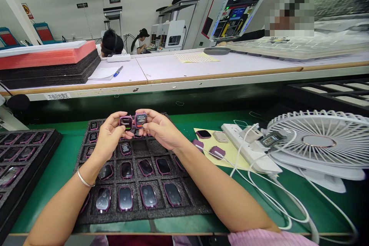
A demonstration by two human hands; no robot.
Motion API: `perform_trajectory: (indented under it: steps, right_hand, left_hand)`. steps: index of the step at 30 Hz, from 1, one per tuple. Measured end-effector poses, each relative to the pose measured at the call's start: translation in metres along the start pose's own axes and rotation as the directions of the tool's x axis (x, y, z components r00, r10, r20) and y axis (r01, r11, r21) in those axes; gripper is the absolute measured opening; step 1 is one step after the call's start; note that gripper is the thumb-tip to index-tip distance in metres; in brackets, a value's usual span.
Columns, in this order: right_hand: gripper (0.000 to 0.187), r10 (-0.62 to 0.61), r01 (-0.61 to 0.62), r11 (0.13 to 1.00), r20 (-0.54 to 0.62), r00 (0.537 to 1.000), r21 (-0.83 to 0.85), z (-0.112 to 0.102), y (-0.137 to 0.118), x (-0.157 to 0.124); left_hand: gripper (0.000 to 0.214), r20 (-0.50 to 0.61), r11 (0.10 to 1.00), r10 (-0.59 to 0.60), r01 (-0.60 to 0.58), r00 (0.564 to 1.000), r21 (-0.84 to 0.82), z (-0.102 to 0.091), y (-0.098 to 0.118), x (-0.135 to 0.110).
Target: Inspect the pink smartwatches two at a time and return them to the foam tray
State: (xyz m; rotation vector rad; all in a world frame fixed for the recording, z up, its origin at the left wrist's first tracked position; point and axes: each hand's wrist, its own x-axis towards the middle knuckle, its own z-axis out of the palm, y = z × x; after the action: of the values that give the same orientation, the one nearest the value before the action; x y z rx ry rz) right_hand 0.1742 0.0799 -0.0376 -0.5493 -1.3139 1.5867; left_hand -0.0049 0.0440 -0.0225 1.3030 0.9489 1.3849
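My left hand (111, 133) pinches a purple-cased smartwatch (126, 121) with its screen lit and a green bar on it. A second lit smartwatch (141, 120), showing a red bar, is between the thumb and fingers of my right hand (160, 127). The two watches are held side by side with their screens toward me. Below them lies a black foam tray (140, 182) with square pockets. Several purple watches sit in it, some with lit text and the nearer ones dark. My forearms hide parts of the tray.
A second foam tray (49, 143) of watches is at the left. On the right are a yellow sheet (198, 130) with purple pieces, a white power strip (248, 150) with loose cables, and a white fan (319, 140). A raised shelf (173, 75) crosses behind; other people sit beyond it.
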Motion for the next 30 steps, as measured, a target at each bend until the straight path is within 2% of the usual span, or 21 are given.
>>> perform_trajectory:
  steps: [12,30]
  right_hand:
    - [0.032,-0.007,0.006,1.0,-0.011,1.0,-0.011,0.0014,-0.0011,-0.0012]
    - [0.037,-0.007,0.007,0.999,-0.008,1.0,-0.034,0.0032,-0.0023,-0.0019]
  left_hand:
    - [0.034,0.008,1.0,0.005,-0.005,1.0,0.014,0.0001,-0.0006,-0.0001]
    - [0.035,-0.014,0.999,-0.002,0.002,1.0,0.039,0.0015,0.0014,-0.0015]
